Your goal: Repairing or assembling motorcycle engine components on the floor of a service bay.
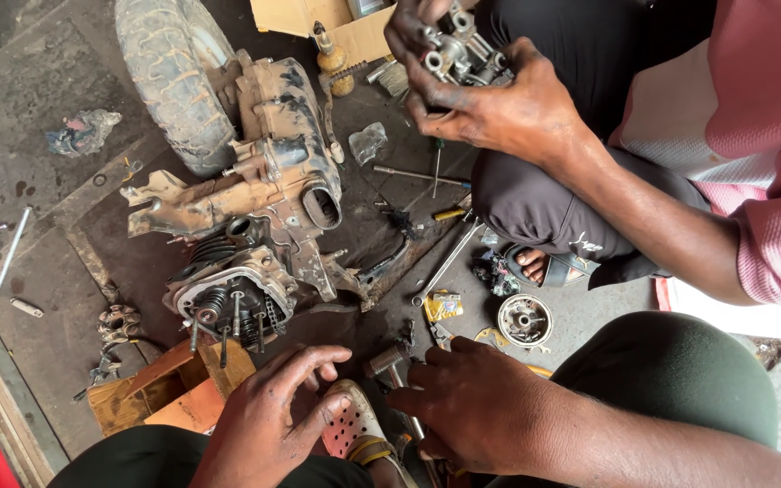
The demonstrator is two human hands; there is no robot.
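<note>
My right hand is low in the view, its fingers curled around the handle of a small hammer whose metal head pokes out to the left. My left hand hovers beside it with greasy fingers spread and holds nothing. It is just above a perforated sandal and near the wooden blocks. Those blocks prop up a dirty engine, whose finned cylinder end is closest to my left hand.
Another person in a pink shirt sits at the right, both hands on a metal engine part. A tyre sits at the engine's far end. A long wrench, round metal part, yellow packet and screwdriver lie on the floor.
</note>
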